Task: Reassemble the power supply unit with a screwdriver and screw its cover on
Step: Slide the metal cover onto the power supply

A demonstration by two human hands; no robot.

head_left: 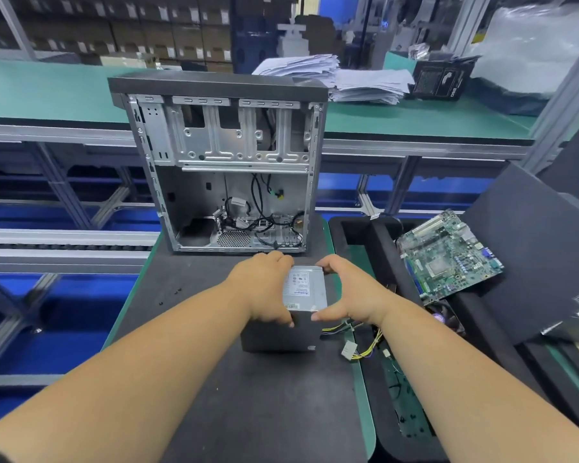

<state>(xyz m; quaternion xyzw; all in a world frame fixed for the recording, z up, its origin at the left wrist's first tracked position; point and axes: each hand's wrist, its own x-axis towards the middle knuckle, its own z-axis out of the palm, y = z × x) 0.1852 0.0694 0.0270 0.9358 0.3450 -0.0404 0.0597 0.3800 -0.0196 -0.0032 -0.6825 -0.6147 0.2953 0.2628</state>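
Observation:
A grey metal power supply unit (303, 290) with a white label on top stands on the dark mat in front of me. My left hand (264, 289) grips its left side, fingers curled over the far edge and thumb on the near edge. My right hand (345, 289) grips its right side the same way. Yellow and black cables (361, 349) trail from the unit to the right. Three small black screws (174, 292) lie on the mat to the left. No screwdriver is in view.
An open, empty computer case (228, 162) stands upright just behind the unit. A green motherboard (448, 255) lies in a black foam tray (358, 228) at the right, next to a black panel (532, 255). A roller conveyor (64, 242) runs along the left.

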